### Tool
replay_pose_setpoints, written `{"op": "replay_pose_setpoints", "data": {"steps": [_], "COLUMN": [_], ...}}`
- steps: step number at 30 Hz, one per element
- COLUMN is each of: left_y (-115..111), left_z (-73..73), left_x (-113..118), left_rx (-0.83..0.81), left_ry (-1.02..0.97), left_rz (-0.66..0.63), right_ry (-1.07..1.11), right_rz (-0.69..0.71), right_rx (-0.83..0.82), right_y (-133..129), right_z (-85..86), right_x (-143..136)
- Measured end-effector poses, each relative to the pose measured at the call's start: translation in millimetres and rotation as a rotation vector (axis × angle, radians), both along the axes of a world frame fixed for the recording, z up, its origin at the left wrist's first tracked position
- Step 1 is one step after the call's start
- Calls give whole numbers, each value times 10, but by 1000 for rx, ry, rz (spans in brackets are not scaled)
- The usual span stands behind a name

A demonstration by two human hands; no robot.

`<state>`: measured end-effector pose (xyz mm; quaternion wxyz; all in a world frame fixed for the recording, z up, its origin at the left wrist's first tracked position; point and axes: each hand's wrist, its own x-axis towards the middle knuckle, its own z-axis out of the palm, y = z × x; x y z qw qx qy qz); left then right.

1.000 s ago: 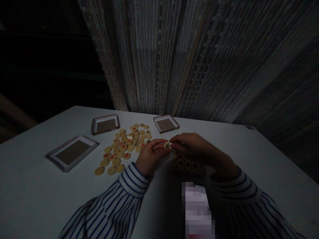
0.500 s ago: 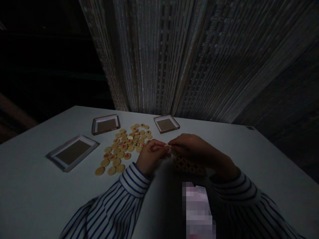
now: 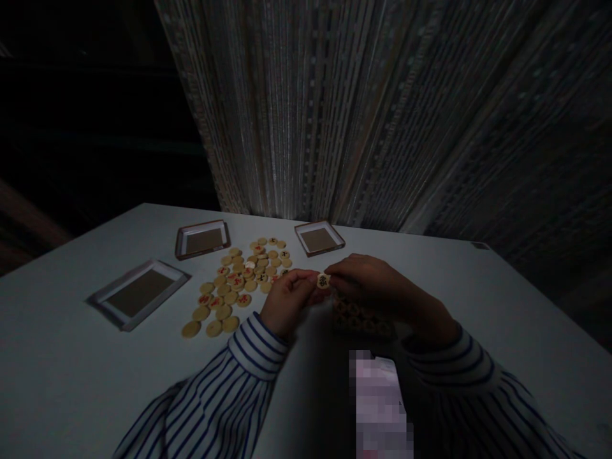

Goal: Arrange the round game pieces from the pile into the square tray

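Between my two hands is a round Chinese chess piece (image 3: 324, 281), its dark-marked face turned toward me. My left hand (image 3: 292, 298) pinches its left edge with thumb and forefinger. The fingertips of my right hand (image 3: 370, 284) grip its right edge. Under my right hand lies a dark box (image 3: 363, 320) with rows of pieces in it, partly hidden by the hand and its shadow. To the left, a loose heap of wooden Chinese chess pieces (image 3: 231, 298) spreads over the table, some with red or black characters, others plain side up.
Three shallow trays stand on the white table (image 3: 478, 306): a near-left one (image 3: 184, 279), a back-left one (image 3: 226, 236) and a back-middle one (image 3: 340, 244). A phone (image 3: 382, 408) with a blurred screen lies in front of me. A string curtain (image 3: 306, 115) hangs behind the table.
The chess piece has turned between my fingers: earlier it was tilted with no character readable, now its marked face shows. Both hands stay in nearly the same place.
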<state>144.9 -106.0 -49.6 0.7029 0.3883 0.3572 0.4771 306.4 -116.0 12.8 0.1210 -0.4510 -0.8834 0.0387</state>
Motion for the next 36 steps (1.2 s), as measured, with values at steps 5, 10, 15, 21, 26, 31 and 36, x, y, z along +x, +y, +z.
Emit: {"op": "replay_pose_setpoints", "data": {"steps": [5,10,15,21,26,31,36], "left_y": [-5,0,20,26,32,28,20], "left_z": [1,6,-10,-22,-26,-20,-10], "left_x": [2,0,-6,-5,-2,4,1], "left_rx": [-3,-8,19,19,21,36,25], "left_ry": [-17,18,50,44,59,62,91], "left_rz": [25,37,58,71,73,47,63], "right_ry": [20,19,-25,-59,-90,-134,-155], "right_rz": [19,32,5,9,10,-8,-37], "right_rx": [-7,-5,15,35,57,67,41], "right_y": [10,11,21,33,26,25,28], "right_z": [-25,-33,-41,-48,-46,-49,-15], "right_x": [-12,-21,-31,-34,-40,-43,-27]}}
